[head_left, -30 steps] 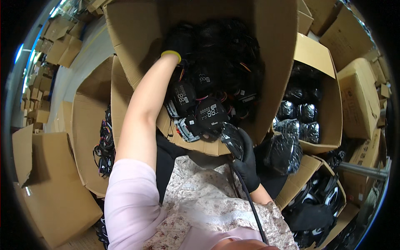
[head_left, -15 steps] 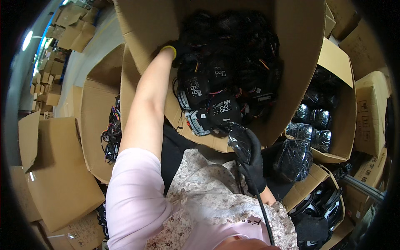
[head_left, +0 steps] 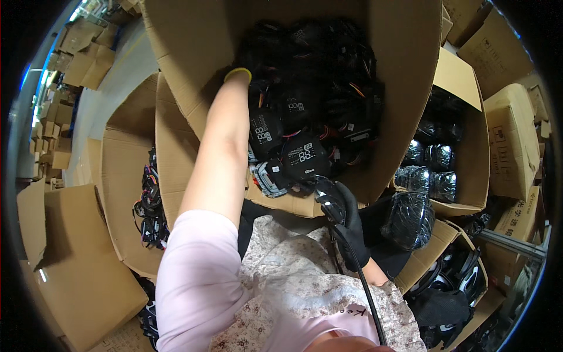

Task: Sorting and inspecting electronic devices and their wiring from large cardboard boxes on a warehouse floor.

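Observation:
My left arm reaches into a large cardboard box [head_left: 182, 76]. The yellow cuff [head_left: 238, 73] of its dark glove shows by the box wall, while the fingers are lost in shadow among black electronic units. Closest to me in that heap lie display units [head_left: 304, 154] with white digit markings, thin coloured wires and a grey-edged bracket [head_left: 267, 180]. My right hand [head_left: 353, 232], in a black glove, is closed around a glossy black cabled part [head_left: 329, 201] at the near edge of the box. A black cable [head_left: 368, 299] runs from it down across my floral apron.
On the right, a box [head_left: 478, 164] holds several film-wrapped black bundles, with another wrapped bundle [head_left: 409, 221] at its near corner. Below it stands a box of black and white parts [head_left: 466, 278]. At left, an open box [head_left: 126, 176] contains wired parts [head_left: 153, 205].
The view has shifted, moving the boxes slightly left in the picture. My left arm sits farther right relative to the heap, now covering part of a display unit. My right hand still grips the cabled part.

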`<state>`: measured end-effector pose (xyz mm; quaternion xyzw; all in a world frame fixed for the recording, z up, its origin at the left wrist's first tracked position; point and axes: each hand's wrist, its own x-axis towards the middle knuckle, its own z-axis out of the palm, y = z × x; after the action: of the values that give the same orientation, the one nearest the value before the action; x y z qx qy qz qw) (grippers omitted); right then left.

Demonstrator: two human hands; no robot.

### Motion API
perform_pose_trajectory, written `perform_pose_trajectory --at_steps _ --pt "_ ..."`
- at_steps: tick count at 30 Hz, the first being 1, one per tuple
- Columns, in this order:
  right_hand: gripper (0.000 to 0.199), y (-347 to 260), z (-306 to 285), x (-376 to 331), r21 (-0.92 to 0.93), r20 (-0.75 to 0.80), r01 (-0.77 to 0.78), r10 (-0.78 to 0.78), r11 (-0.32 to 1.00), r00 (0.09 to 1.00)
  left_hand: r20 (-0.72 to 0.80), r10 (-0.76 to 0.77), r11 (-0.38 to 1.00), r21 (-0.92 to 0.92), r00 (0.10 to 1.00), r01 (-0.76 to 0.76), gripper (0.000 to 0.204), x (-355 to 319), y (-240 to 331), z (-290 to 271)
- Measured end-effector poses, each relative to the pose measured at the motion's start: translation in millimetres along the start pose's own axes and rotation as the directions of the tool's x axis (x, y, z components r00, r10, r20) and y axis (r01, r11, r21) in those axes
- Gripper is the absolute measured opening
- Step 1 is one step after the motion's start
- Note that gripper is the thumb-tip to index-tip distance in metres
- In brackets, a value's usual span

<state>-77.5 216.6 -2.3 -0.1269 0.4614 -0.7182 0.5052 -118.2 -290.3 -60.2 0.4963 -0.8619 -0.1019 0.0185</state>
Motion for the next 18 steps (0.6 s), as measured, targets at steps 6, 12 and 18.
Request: perform_pose_trajectory --at_steps 6,12,18 --pt "0.096 9.9 -3.2 5.3 -0.094 0.039 0.031 -0.027 0.995 0.999 -0.204 0.206 0.978 0.008 0.957 -0.209 0.063 -3.1 14.2 1.6" --pt "0.093 1.4 3.8 -1.4 -0.077 0.102 0.031 -0.023 0.997 0.995 -0.333 0.123 0.961 -0.195 0.935 -0.196 0.084 19.8 -40.0 -10.9" --pt "0.096 6.0 -3.0 -1.2 -0.060 0.093 0.134 -0.128 0.989 0.987 -0.441 0.431 0.826 -0.159 0.787 -0.541 0.049 -68.8 16.0 -114.7"
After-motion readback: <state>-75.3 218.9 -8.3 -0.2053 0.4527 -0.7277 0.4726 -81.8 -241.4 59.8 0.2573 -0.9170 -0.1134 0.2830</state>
